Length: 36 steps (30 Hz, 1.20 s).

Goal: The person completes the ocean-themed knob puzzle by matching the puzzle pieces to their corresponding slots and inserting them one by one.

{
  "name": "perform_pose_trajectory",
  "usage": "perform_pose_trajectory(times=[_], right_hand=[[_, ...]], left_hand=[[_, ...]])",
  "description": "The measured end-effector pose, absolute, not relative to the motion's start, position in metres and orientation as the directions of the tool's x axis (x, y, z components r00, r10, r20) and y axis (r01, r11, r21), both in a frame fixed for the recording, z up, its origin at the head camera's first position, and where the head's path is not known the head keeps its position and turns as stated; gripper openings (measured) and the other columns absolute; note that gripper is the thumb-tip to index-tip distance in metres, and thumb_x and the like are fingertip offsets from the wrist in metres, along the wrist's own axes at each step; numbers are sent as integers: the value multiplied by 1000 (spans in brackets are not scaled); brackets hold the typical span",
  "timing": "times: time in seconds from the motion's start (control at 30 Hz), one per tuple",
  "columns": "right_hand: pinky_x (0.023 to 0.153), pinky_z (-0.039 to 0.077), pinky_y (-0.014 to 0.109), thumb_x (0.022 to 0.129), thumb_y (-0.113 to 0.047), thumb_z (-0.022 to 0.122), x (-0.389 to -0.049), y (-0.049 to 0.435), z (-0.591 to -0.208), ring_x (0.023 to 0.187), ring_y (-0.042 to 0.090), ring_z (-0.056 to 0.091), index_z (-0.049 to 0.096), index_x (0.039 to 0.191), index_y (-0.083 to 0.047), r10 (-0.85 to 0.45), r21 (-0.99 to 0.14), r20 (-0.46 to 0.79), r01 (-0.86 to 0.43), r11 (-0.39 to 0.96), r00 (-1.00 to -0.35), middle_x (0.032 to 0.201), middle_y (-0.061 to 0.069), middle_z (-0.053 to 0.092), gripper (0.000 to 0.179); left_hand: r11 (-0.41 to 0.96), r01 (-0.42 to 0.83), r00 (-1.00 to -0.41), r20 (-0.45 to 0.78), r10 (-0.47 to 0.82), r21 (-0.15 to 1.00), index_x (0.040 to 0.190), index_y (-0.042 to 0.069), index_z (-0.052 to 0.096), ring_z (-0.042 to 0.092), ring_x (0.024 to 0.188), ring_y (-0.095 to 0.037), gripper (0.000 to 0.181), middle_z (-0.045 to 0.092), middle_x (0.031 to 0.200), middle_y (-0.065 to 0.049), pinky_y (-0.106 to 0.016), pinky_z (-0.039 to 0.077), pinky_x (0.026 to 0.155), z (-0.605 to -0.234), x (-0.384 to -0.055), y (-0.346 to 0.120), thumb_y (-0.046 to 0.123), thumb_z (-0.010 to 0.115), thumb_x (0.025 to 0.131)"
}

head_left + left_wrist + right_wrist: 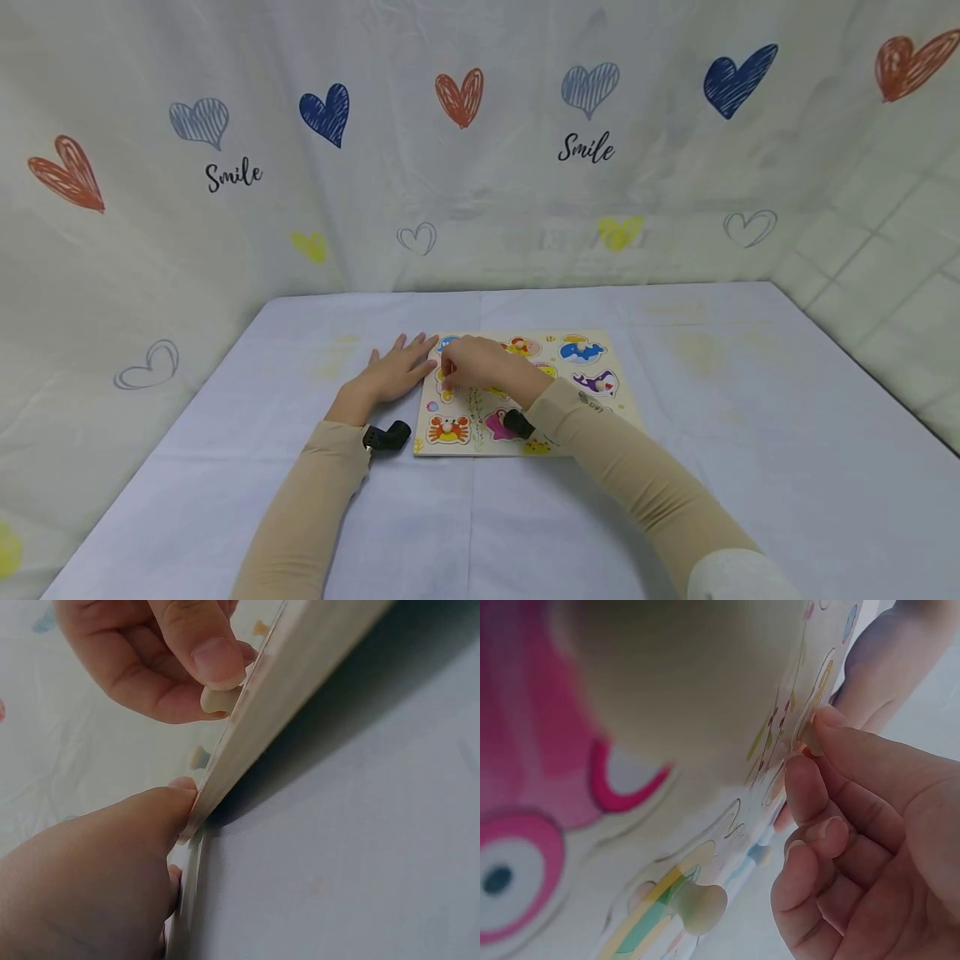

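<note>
A wooden peg puzzle board [487, 448] with printed sea animals lies on the table. My right hand [487, 365] reaches over its left part. Thumb and index finger pinch the small wooden knob [219, 701] of a yellow puzzle piece [446, 394] in the left column. That piece is mostly covered by the hand in the head view, and it sits close against the board in the right wrist view. My left hand [393, 373] lies palm down with fingers spread, its thumb touching the board's left edge. A crab piece [448, 430] is nearest below the pinched one.
Other knobbed pieces sit in the board: a blue whale [581, 351], a purple whale [597, 383] and a pink piece [497, 423] partly behind the right wrist camera [518, 423]. A white cloth covers the table [720, 467]. Behind hangs a curtain [510, 183] printed with hearts.
</note>
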State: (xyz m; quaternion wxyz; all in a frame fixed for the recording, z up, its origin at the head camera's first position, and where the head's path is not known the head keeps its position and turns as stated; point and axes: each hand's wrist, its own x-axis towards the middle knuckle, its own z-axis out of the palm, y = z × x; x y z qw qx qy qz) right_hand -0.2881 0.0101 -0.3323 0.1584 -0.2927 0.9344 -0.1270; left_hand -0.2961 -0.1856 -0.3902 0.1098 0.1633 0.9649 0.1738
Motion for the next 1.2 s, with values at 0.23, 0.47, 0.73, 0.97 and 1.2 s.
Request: perform_pose_trajectory(times=[0.23,0.47,0.73,0.97,1.2], right_hand=[[77,50,32,97,-27,74,-290,9,-334,82,13,60,74,103,-13,-595,-317,-205,-522,792,-777,92,-5,67,15],[75,49,32,98,-28,73,-288,11,-332,83,14,59,74,107,-13,-581,-331,-208,-503,799,-787,94,-4,67,18],[82,52,34,99,-27,71,-286,35,-323,87,15,60,72,120,-12,-606,-376,-98,-535,757,-789,99,-2,68,25],[75,54,31,100,-23,70,-283,73,-315,83,15,63,71,124,-8,-597,-453,3,-533,714,-802,100,1,70,28],[66,52,32,100,-21,70,-283,118,-302,77,18,61,72,123,-8,-523,-471,132,-518,714,-842,99,3,70,26]], left_hand=[[883,284,-922,-147,359,372,166,25,23,2,155,-41,65,17,170,-10,-76,-2,112,-391,-299,-186,54,36,109],[881,276,-921,-156,356,384,165,24,23,1,155,-41,64,17,170,-10,-76,-3,113,-391,-298,-185,52,37,109],[883,280,-921,-152,358,378,165,24,24,2,155,-41,64,18,170,-10,-77,-2,112,-395,-301,-183,52,37,109],[891,267,-925,-162,344,368,165,23,24,3,155,-41,63,17,170,-11,-76,-1,113,-396,-301,-185,51,36,110],[895,270,-933,-132,334,355,166,23,22,1,155,-42,63,13,171,-11,-76,0,113,-393,-302,-190,49,36,110]])
